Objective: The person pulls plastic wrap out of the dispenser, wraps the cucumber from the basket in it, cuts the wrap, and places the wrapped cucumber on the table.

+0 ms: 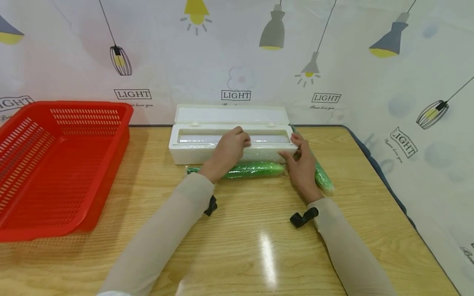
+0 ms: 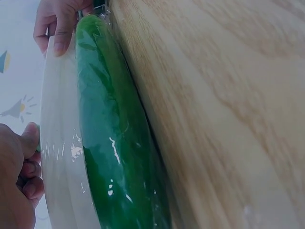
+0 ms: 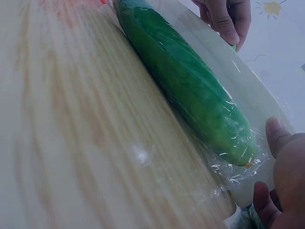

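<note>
A white cling film dispenser [image 1: 190,156] stands on the table with its lid [image 1: 231,115] raised and a film roll [image 1: 200,139] inside. At mid-length on its front edge, my left hand [image 1: 229,149] pinches a small green slider [image 2: 38,144], mostly hidden by the fingers. My right hand [image 1: 303,164] grips the dispenser's right end, thumb against the front and fingers over the corner. Clear film shines along the front wall. Just before the dispenser lies a film-wrapped cucumber [image 1: 255,169], partly behind my left wrist. Another wrapped cucumber [image 1: 324,178] lies slanting beyond my right hand.
A large red plastic basket [image 1: 87,205] stands on the left of the wooden table [image 1: 237,246]. Behind the dispenser and along the right side rises a wall covering [image 1: 200,61] printed with lamps. Black wrist straps [image 1: 303,217] hang at both cuffs.
</note>
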A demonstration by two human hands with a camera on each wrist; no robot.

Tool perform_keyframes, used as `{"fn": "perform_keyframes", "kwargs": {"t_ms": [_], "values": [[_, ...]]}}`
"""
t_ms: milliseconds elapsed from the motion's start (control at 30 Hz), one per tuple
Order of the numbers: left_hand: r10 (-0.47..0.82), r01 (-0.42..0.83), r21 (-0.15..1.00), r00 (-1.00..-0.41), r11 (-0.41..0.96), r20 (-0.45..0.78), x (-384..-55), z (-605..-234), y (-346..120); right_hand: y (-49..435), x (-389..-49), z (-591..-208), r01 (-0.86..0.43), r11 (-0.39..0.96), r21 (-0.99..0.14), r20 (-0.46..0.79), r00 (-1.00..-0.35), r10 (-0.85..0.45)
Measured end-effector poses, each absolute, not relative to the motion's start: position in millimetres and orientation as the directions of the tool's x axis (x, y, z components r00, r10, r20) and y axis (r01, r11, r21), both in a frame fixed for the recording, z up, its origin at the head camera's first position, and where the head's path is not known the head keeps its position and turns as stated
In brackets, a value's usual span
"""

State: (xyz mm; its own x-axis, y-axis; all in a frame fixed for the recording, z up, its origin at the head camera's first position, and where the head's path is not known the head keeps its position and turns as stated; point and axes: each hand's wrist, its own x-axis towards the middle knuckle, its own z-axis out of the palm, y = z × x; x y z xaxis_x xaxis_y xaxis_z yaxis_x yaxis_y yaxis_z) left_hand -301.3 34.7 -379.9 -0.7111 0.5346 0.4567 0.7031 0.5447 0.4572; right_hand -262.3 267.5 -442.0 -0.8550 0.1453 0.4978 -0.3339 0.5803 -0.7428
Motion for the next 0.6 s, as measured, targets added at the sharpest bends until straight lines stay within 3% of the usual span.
{"fn": "perform_keyframes", "kwargs": {"t_ms": [600], "values": [[0.516,0.713,0.431,-0.699,0.553,0.494,-302.4,-380.2,26.8,267.1,-263.1,-444.4,-0.318,0.597,-0.736,0.493,-0.856,0.153]]}}
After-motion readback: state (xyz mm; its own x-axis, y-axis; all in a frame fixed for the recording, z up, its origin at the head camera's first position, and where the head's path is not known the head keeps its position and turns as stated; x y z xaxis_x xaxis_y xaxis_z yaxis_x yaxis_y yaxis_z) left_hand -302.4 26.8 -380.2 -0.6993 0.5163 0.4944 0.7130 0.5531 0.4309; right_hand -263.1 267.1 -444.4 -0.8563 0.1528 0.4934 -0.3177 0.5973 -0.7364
